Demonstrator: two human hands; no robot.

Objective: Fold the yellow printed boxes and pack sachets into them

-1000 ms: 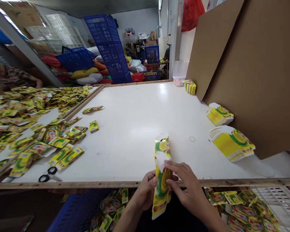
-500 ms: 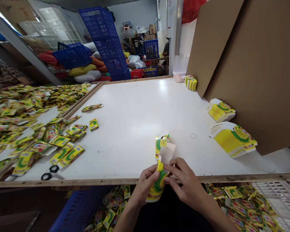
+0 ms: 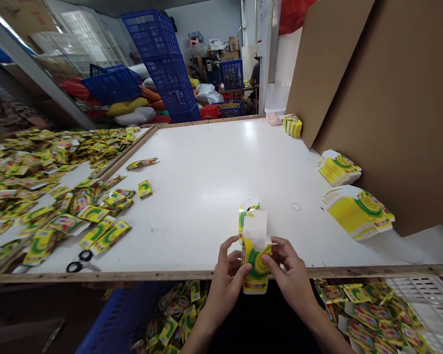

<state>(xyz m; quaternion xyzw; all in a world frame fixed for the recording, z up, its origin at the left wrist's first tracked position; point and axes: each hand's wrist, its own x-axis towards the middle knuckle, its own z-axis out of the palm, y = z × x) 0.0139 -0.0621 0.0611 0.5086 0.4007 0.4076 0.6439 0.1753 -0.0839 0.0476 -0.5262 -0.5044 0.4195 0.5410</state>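
Observation:
Between my hands, a small yellow and green printed carton [image 3: 256,265] is held upright over the table's front edge, its white top flap raised. My left hand [image 3: 231,273] grips the carton's left side, thumb on its front face. From the right, my right hand [image 3: 287,265] pinches the other edge, thumb also on the front. Just behind the held carton, another yellow carton [image 3: 241,219] lies on the white table, partly hidden by the raised flap.
Stacks of flat cartons [image 3: 358,211] lie at the right against brown cardboard sheets [image 3: 398,108]. Black-handled scissors [image 3: 81,261] and loose filled-looking packs [image 3: 110,236] lie at the left. A blue crate [image 3: 110,319] with packs stands below the table edge. A person sits far left.
The carton has turned from a tilted side view to upright with its front face toward me. My right hand has shifted from the flap area to the carton's right edge.

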